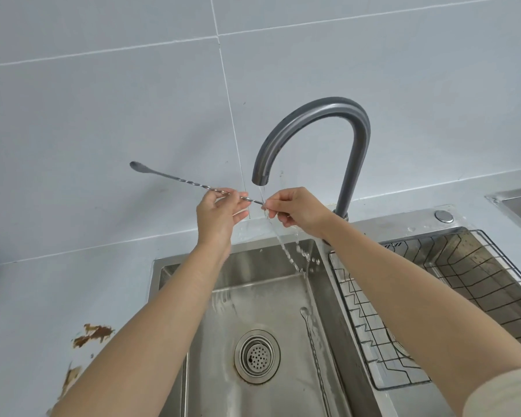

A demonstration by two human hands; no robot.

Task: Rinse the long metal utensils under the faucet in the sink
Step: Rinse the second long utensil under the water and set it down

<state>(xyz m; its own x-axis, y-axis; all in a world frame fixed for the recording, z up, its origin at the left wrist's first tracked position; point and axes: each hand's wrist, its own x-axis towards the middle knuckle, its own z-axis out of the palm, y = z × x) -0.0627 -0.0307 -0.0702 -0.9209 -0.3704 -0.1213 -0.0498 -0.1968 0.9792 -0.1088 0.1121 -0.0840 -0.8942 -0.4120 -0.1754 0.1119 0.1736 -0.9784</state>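
Long twisted-stem metal bar spoon [175, 179], silver, held level under the spout of the grey gooseneck faucet [322, 139], w/ its small bowl end out to the left near the wall tiles. Head view only.

Left hand [218, 216] pinched on the stem approx mid-length; right hand [295, 210] pinched on the near tip, right in the thin water stream [278, 239]. Both closed on the same spoon, close together but not touching. Water hitting the tip end, then running off at a slant into the stainless steel sink basin [175, 296].

Progress, judged: rinse under way, prob. mid-task. Only the tip end wet by the stream now; stem and bowl end look out of the flow, so likely more passes needed. Second long twisted metal spoon [312, 350] lying flat on the basin floor, right of the round perforated drain strainer [257, 356]; can't tell if already rinsed or waiting.

Count: 2 long utensils (1 in hands, 1 in basin), 1 faucet, 1 stream, 1 strainer, 1 black wire dish rack [433, 296] in the right compartment, no utensils seen in it. Brown stains [92, 335] on the white surface left of the sink.
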